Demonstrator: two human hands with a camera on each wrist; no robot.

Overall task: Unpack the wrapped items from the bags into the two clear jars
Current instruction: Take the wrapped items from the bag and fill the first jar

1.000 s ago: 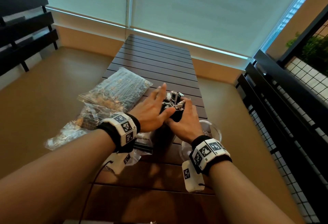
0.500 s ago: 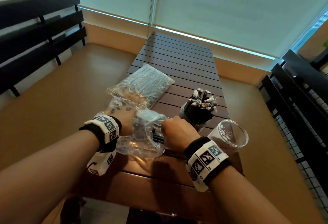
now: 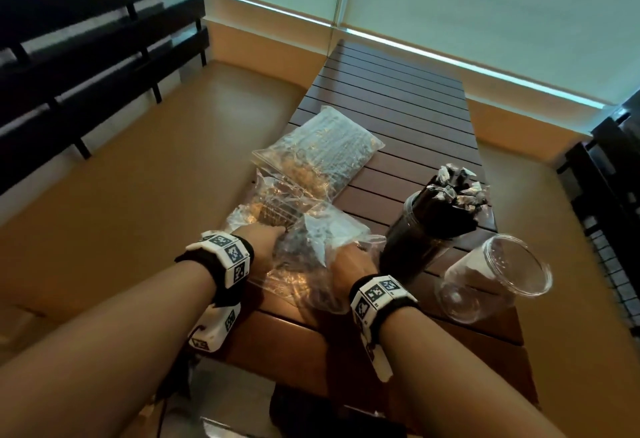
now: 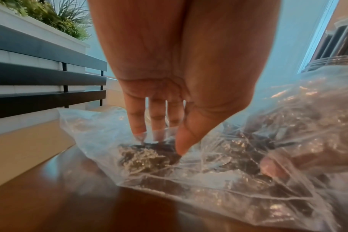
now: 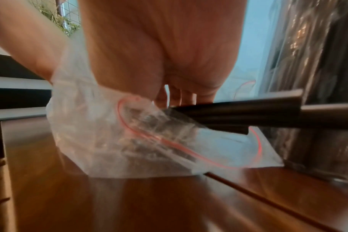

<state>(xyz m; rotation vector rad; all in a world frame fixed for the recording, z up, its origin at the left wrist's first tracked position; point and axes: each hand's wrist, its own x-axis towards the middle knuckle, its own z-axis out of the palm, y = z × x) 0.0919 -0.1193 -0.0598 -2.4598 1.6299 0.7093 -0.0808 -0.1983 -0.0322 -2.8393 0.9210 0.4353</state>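
A crumpled clear zip bag (image 3: pixel 322 264) lies on the near part of the slatted table (image 3: pixel 398 98). My left hand (image 3: pixel 277 235) pinches its film (image 4: pixel 228 164) between thumb and fingers (image 4: pixel 138 125). My right hand (image 3: pixel 349 257) reaches into the bag's red-lined mouth (image 5: pixel 119 141) and grips a few dark wrapped sticks (image 5: pixel 248 113). To the right, a clear jar (image 3: pixel 422 229) is packed with dark wrapped sticks whose crinkled ends poke out of the top. Beside it, nearer the right edge, a second clear jar (image 3: pixel 498 278) holds nothing.
Two more clear bags of wrapped items lie further back on the left of the table, one (image 3: pixel 277 202) overlapping the other (image 3: pixel 322 150). Dark slatted benches stand along the left wall (image 3: pixel 86 56) and at the right (image 3: pixel 609 177). The table's left edge is beside my left wrist.
A second ago both hands were at the packed jar. They have come back to the near bag; the left now pinches it and the right has gone into its mouth.
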